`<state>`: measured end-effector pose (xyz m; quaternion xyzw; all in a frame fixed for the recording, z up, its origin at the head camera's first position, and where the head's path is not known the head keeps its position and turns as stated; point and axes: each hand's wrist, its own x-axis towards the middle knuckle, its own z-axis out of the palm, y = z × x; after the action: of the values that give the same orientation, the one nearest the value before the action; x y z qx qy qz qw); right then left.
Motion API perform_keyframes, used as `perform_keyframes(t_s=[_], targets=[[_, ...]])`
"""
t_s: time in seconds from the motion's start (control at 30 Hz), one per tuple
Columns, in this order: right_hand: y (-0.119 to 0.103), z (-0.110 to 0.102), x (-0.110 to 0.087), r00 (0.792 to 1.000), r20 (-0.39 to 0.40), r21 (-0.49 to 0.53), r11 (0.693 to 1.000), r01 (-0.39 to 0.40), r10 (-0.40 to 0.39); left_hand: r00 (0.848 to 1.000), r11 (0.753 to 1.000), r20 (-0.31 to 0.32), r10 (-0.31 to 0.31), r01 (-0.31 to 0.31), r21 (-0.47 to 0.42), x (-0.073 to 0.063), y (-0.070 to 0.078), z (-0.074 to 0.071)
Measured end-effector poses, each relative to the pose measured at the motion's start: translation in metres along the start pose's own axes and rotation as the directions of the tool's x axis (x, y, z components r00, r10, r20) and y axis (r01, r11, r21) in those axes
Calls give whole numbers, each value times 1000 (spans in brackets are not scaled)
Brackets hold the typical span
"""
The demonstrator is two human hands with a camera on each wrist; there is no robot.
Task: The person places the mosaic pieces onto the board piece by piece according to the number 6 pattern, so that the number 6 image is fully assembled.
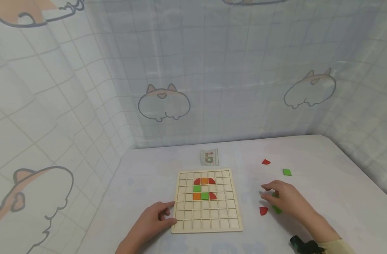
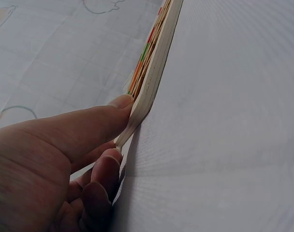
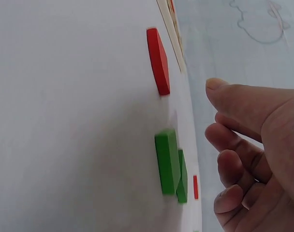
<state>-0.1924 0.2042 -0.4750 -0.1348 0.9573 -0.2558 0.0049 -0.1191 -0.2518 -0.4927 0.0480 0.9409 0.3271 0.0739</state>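
My left hand rests at the left edge of a wooden grid board, thumb and index finger touching its rim and the other fingers bent. On the board sit red quarter-circle pieces, orange squares and green squares. My right hand hovers to the right of the board, fingers loosely extended, nothing between thumb and fingertips. Beneath it lie two green pieces, partly hidden in the head view. A red quarter-circle lies just left of these.
Behind the board lies a small pattern card with a coloured figure on a grid. Farther back on the right are another red quarter-circle and a green square. Printed curtains enclose the white table at the back and sides.
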Motion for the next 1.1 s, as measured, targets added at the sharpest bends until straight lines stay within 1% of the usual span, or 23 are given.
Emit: perform_keyframes(t_s=[0.1,0.27,0.43,0.57,0.7,0.83,1.0,1.1], targets=[[4,-1,-3,1000,-12,2,1000,-21,21,1000,1000,2,-3,3,-12,0,-1,0],[12,-4,-8,999,-34,5,1000,-21,21,1000,1000,-8,-5,5,-14,0,-2,-1],[20,-9,-11,998,-40,0,999,-46,46,1000,1000,-9,-1,1,-8,0,-2,-1],[26,-10,-13,998,-35,1,999,-52,52,1000,1000,-5,4,-4,-3,0,0,-1],[31,-6,-12,998,-2,17,998,-60,60,1000,1000,-11,17,-17,11,1,1,-3],[34,-3,-10,996,30,-1,996,-87,87,1000,1000,-10,22,-22,11,1,3,-3],[36,-3,-9,995,26,-13,995,-101,101,1000,1000,-15,26,-26,7,0,3,-3],[36,-3,-9,996,20,-12,996,-88,88,999,1000,-18,29,-29,7,0,2,-2]])
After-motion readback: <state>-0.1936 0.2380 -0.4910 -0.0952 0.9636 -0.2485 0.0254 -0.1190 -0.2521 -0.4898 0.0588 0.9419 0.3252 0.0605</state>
